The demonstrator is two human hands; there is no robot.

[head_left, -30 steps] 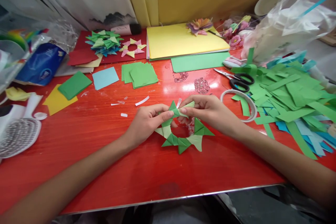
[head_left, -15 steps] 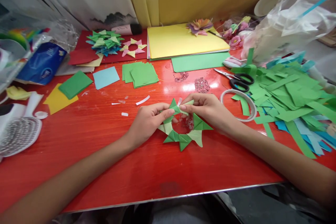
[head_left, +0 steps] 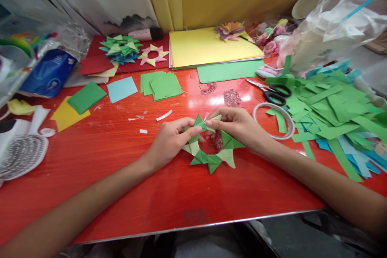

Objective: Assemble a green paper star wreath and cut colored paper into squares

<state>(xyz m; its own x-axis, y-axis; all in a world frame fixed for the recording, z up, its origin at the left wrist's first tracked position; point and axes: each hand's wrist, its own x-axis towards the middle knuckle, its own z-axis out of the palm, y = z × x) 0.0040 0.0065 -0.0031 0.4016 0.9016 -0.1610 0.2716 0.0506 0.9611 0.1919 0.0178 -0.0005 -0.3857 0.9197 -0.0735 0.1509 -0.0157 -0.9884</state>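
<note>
A ring of folded dark and light green paper triangles point(head_left: 211, 157) lies on the red table point(head_left: 121, 177) in front of me. My left hand point(head_left: 171, 139) pinches the ring's upper left part between thumb and fingers. My right hand point(head_left: 237, 125) pinches the adjoining light green piece at the top of the ring. The fingertips of both hands meet there. The lower half of the ring rests on the table.
Green paper squares point(head_left: 161, 84), a blue square point(head_left: 121, 88) and yellow sheets point(head_left: 208, 46) lie beyond. Finished paper rings point(head_left: 121, 48) sit at the back left. Scissors point(head_left: 272, 92), a tape roll point(head_left: 273, 121) and a heap of green strips point(head_left: 332, 109) are on the right.
The ring has shifted slightly and closed up a little at the top as both hands pressed the top pieces together. Hands stay in nearly the same place.
</note>
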